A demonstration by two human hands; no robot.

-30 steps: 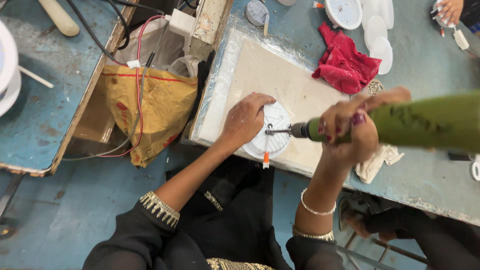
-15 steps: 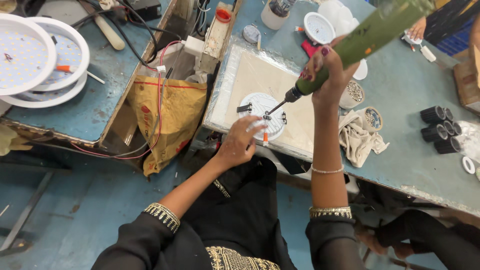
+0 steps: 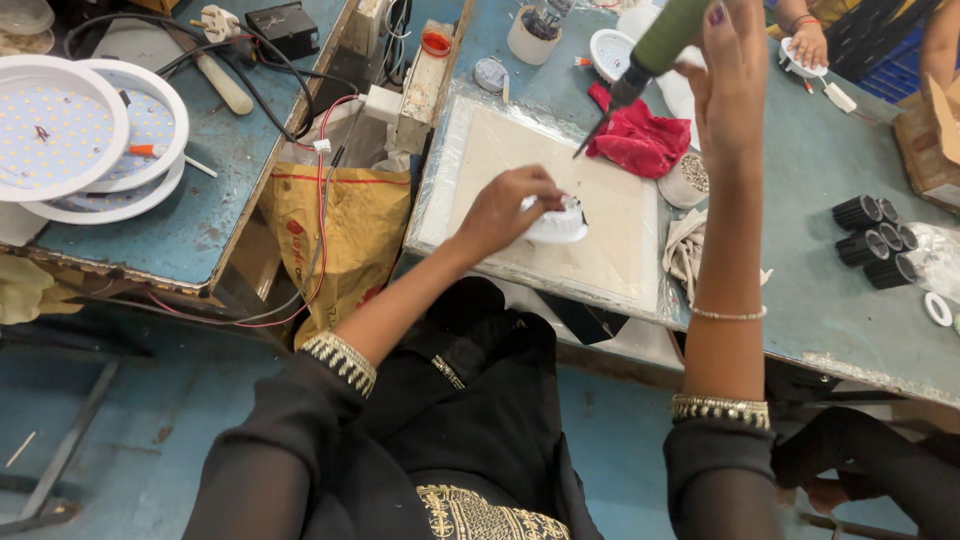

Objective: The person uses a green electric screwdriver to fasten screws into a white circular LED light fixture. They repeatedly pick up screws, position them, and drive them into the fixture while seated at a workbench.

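Round LED panel lights [image 3: 75, 135] are stacked on the left counter [image 3: 215, 200]; further right, the left hand [image 3: 510, 208] has its grip pinched on a small white round light housing [image 3: 558, 222] lying on the beige work board [image 3: 610, 240], while the right hand [image 3: 728, 65] is raised, wrapped around a green electric screwdriver [image 3: 655, 50] above a red cloth [image 3: 640, 140]
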